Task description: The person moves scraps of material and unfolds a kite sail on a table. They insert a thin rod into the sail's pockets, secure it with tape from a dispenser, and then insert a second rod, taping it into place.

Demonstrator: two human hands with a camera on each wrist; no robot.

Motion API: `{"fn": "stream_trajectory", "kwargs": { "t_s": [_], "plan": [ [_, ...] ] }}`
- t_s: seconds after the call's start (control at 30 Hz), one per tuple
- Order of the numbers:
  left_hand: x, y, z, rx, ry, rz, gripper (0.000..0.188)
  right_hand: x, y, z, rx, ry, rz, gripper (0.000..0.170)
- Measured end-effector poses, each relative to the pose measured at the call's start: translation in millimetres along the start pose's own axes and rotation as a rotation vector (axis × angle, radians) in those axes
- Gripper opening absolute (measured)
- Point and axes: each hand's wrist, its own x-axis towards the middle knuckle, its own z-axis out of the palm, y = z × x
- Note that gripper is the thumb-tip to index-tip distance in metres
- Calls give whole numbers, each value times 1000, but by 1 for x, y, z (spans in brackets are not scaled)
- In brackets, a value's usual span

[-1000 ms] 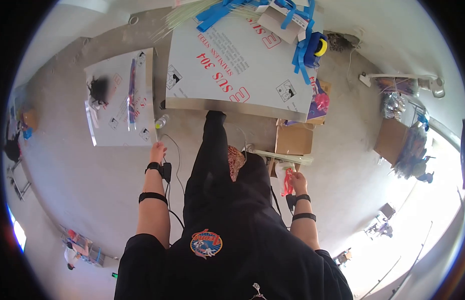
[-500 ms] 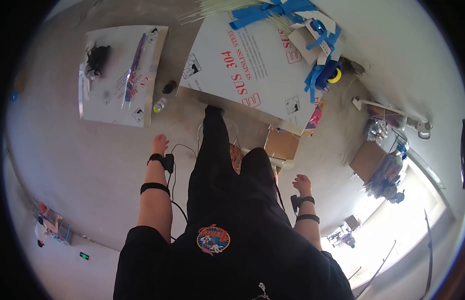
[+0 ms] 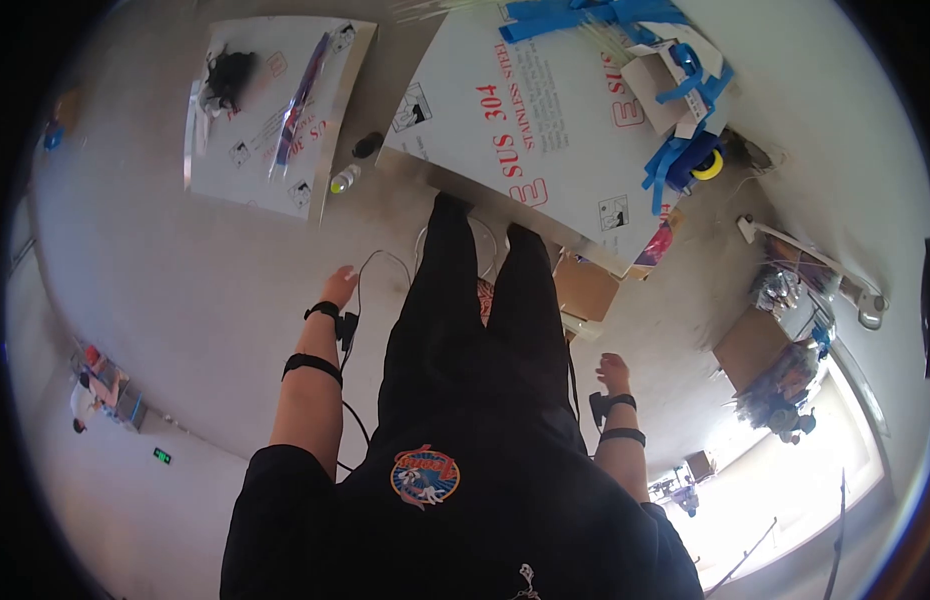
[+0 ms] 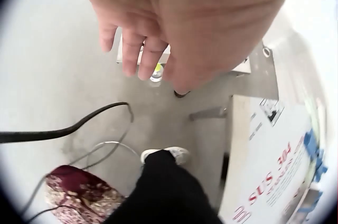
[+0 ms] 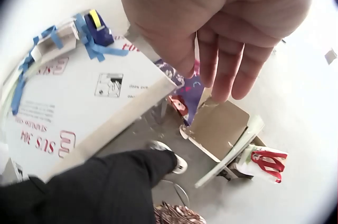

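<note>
Both hands hang at the person's sides and hold nothing. The left hand (image 3: 339, 287) has loosely straight fingers, and its palm fills the top of the left wrist view. A clear bottle with a yellow-green part (image 3: 346, 179) stands on the floor beyond it, by the smaller table. The right hand (image 3: 614, 372) hangs with relaxed fingers pointing down in the right wrist view. Nearest to it are an open cardboard box (image 5: 219, 129) and a white bag with red handles (image 5: 269, 165). A bundle of pale strips (image 5: 232, 153) lies across the box edge.
A large table with a film-covered steel top (image 3: 545, 120) stands in front. On it are blue straps (image 3: 575, 18), a white box (image 3: 660, 90) and a tape dispenser (image 3: 697, 165). The smaller table (image 3: 255, 165) is at the left. A stool (image 4: 84, 195) with a patterned cover and cables are near the legs.
The right hand has come away from the bag's red handles, and the left hand has drawn back from the small table. Both legs now extend toward the large table, and the view has turned.
</note>
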Motion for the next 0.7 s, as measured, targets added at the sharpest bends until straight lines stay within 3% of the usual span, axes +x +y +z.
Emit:
{"fn": "stream_trajectory", "kwargs": {
  "t_s": [0.1, 0.17, 0.27, 0.3, 0.37, 0.4, 0.47, 0.5, 0.57, 0.6, 0.67, 0.7],
  "plan": [
    [-43, 0, 19, 147, -145, -90, 53, -6, 4, 26, -189, -239, 123, 25],
    [-69, -17, 45, 131, -193, -103, 56, 14, 42, 37, -234, -410, 169, 27],
    [-108, -30, 70, 209, -310, -107, 58, 0, 26, 52, -443, -577, 136, 26],
    [-119, -38, 76, 248, -354, -120, 58, 21, 98, 34, -428, -595, 156, 26],
    [-137, -37, 82, 306, -429, -193, 57, 68, 190, 76, -683, -643, -601, 29],
    [-148, -35, 83, 328, -462, -260, 57, 45, 162, 71, -669, -658, -585, 29],
    [-163, -50, 89, 353, -491, -301, 56, 12, 109, 63, -163, -649, -36, 32],
    [-167, -59, 92, 368, -524, -338, 55, 3, 84, 64, -150, -661, -24, 32],
    [-174, -67, 96, 391, -537, -389, 51, -2, 58, 68, 285, -603, 348, 33],
    [-174, -68, 97, 405, -556, -400, 51, 3, 64, 73, 541, -577, 395, 34],
    [-177, -67, 96, 366, -585, -423, 47, 31, 88, 91, 702, -667, 373, 40],
    [-179, -63, 95, 287, -572, -518, 41, 34, 82, 93, 704, -668, 392, 40]
  ]
}}
